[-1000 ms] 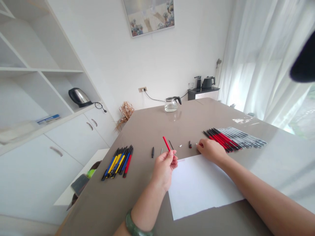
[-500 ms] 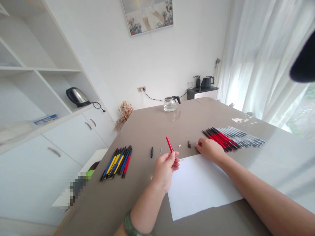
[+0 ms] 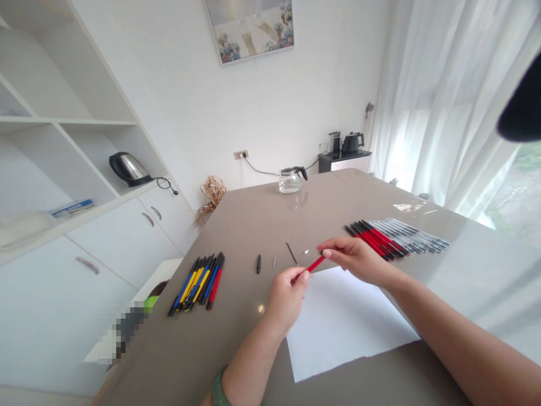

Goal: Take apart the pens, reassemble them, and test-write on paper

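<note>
**Left hand**: the grip is pressed together, thumb and fingertips pinching the lower end of the red pen barrel.

**Right hand**: its grip is also closed, with fingertips pinched at the barrel's upper end. A small dark speck shows at those fingertips. It is too small to tell whether it is a separate piece or part of the barrel.

**Governing relation:** the barrel spans the gap between the two grips. Its long axis rises from the left grip, up and to the right, into the right grip. It is tilted and held clear of the tabletop, just above the far edge of the white paper sheet. Each hand holds one end, so neither is nearer.

**Surroundings:**
- Just beyond the left grip, loose parts lie apart on the tabletop: a thin refill, a small white piece, a short grey piece and a black piece.
- Well to the left of the left grip lies a bundle of blue, yellow and red pens.
- Just beyond and to the right of the right grip lies a row of red and black pens, side by side.
- A glass jug stands far beyond both grips.
</note>
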The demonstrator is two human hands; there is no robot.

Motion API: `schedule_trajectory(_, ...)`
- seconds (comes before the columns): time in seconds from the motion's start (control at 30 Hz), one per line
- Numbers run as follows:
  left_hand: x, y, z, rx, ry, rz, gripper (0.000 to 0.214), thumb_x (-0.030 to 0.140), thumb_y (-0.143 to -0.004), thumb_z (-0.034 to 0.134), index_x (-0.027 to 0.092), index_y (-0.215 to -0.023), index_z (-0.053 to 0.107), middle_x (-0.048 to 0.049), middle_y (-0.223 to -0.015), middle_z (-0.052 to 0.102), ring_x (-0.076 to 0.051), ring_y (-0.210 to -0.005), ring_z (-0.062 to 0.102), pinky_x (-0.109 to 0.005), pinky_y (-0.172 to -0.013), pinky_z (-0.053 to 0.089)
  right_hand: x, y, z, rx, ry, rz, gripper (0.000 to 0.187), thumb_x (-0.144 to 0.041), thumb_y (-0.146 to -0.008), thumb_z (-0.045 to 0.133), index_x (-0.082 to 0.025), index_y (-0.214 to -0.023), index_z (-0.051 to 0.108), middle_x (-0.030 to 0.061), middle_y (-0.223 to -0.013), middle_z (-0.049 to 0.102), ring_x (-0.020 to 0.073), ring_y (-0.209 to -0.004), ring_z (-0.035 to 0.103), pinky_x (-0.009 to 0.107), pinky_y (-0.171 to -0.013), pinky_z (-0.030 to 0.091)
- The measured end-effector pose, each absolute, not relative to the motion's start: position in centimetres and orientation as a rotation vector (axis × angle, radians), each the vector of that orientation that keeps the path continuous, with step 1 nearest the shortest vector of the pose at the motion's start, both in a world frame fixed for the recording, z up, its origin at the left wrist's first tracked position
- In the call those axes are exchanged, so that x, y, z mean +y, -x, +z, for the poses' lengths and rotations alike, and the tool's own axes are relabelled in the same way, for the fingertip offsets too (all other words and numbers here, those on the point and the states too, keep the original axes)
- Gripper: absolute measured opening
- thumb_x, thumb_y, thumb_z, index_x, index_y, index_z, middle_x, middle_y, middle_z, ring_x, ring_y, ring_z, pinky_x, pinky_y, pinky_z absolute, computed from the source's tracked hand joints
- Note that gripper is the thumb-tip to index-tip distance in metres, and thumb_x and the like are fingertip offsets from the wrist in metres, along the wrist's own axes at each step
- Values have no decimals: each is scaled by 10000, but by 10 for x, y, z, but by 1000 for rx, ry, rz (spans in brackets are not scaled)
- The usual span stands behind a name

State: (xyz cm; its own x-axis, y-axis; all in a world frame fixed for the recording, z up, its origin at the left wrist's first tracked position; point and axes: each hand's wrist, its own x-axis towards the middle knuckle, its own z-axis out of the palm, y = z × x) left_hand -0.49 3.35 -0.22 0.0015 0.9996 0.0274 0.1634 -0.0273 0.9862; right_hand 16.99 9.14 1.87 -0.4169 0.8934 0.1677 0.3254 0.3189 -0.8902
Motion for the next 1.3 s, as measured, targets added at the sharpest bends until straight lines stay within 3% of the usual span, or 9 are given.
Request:
schedule_trajectory(0.13,35,6,-2,1360,-1286,1236,310,392,-714,521,155,-886,623,-33,-681,553,-117,-569,442,-220,-534,361,93,-173,18,-2067,1103,1188,314,-404,-708,496,-151,-850,617,3,-618,537,84,-512,433,198,-455,343)
schedule_trajectory(0.2,37,8,-3,1358,-1275,1287,367,399,-728,505,166,-1002,576,-28,-703,542,-118,-591,456,-222,-556,374,97,-177,16,-2108,1151,1183,291,-390,-700,503,-163,-838,623,-7,-580,530,85,-493,440,199,-457,345)
schedule_trajectory(0.3,38,9,-8,1335,-1345,1296,483,385,-745,493,189,-1182,435,-3,-677,506,-117,-607,472,-230,-597,383,107,-186,14,-1982,1410,925,319,-410,-724,442,-176,-837,628,2,-553,535,102,-483,456,205,-446,337)
schedule_trajectory(0.43,34,9,-11,1385,-1697,1136,330,353,-745,499,195,-1023,580,-45,-779,537,-144,-694,491,-264,-667,382,123,-199,5,-1779,1873,376,324,-422,-720,418,-188,-761,639,46,-631,598,149,-562,512,227,-473,331)
schedule_trajectory(0.53,29,6,-9,1364,-1996,1019,239,311,-753,489,212,-907,642,-70,-836,570,-189,-817,488,-310,-761,358,131,-204,-4,-1827,2086,216,296,-378,-722,419,-178,-697,636,78,-686,620,187,-638,550,248,-518,347)
schedule_trajectory(0.7,23,3,-4,1254,-2153,918,230,272,-747,499,235,-922,643,-77,-918,585,-220,-940,452,-341,-828,340,133,-203,-12,-1957,2236,208,237,-309,-712,459,-143,-740,626,120,-785,623,217,-693,572,274,-539,374)
schedule_trajectory(0.97,21,4,-6,1202,-2114,874,271,266,-735,510,252,-984,617,-75,-1055,564,-232,-1041,420,-367,-895,304,130,-202,-8,-1972,2246,243,286,-358,-725,463,-149,-816,635,134,-821,622,226,-772,571,287,-614,390)
schedule_trajectory(1.3,18,5,-3,1259,-2233,640,350,281,-719,536,243,-1066,567,-78,-1217,468,-237,-1170,322,-385,-978,203,127,-202,-1,-1976,2132,204,321,-341,-766,360,-160,-679,611,96,-717,618,199,-643,556,265,-506,335)
